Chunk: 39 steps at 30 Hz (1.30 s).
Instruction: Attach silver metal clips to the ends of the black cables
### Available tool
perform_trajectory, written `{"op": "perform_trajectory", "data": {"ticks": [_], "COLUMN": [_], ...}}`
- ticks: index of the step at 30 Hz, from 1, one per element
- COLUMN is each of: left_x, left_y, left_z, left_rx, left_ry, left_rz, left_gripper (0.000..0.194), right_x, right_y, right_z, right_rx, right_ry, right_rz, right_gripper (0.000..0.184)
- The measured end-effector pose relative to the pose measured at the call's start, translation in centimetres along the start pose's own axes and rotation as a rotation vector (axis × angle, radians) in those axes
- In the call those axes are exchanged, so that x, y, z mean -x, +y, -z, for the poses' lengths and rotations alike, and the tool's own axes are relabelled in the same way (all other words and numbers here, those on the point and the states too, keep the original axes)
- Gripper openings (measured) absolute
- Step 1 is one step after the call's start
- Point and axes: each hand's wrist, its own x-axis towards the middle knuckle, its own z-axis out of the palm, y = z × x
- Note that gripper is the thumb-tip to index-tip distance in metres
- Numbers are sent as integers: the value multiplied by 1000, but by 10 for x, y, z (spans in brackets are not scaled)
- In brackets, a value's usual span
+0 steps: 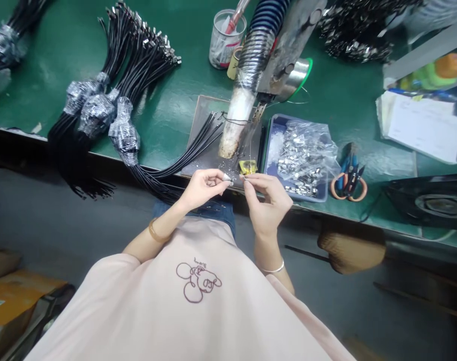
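My left hand [208, 188] is closed in a pinch at the table's front edge. A small metal connector [230, 183] shows at its fingertips, and one fingertip has a whitish cover. Just to the right, my right hand [269, 200] is also pinched closed, its fingertips a short gap from the left ones. What it holds is too small to make out; a thin bright wire [251, 156] runs down towards its fingertips. Past the fingertips lies a small yellow piece [248, 167]. A blue tray [265, 158] of metal connectors [301, 155] in clear plastic stands beside my right hand.
Wrapped bundles of black cables [125, 130] lie at left, one reaching onto a grey board [204, 113]. A ribbed hose [262, 40] hangs over the board beside a solder spool [294, 80]. Orange-handled scissors [349, 186], papers [424, 125] and a black device [435, 200] are at right.
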Motion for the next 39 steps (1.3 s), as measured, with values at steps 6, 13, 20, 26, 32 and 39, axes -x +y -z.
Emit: {"op": "perform_trajectory", "data": {"ticks": [6, 13, 20, 26, 32, 39], "left_x": [0, 5, 8, 7, 7, 8], "left_y": [3, 7, 20, 12, 9, 9], "left_z": [-2, 1, 0, -4, 2, 2], "left_rx": [-61, -228, -763, -630, -147, -129], "left_ry": [34, -3, -226, -83, -45, -39], "left_rz": [-26, -54, -70, -97, -75, -80], "left_gripper": [29, 19, 13, 16, 39, 38], "right_x": [-1, -7, -5, 1, 1, 4], "right_y": [11, 16, 12, 7, 7, 10], "right_z": [-6, -1, 16, 7, -3, -11], "right_rx": [-241, -279, 78, 90, -208, -336], "right_ry": [-139, -334, -607, -248, -154, -201], "right_rz": [-247, -259, 76, 66, -229, -318], "right_gripper": [9, 10, 15, 12, 7, 5]}}
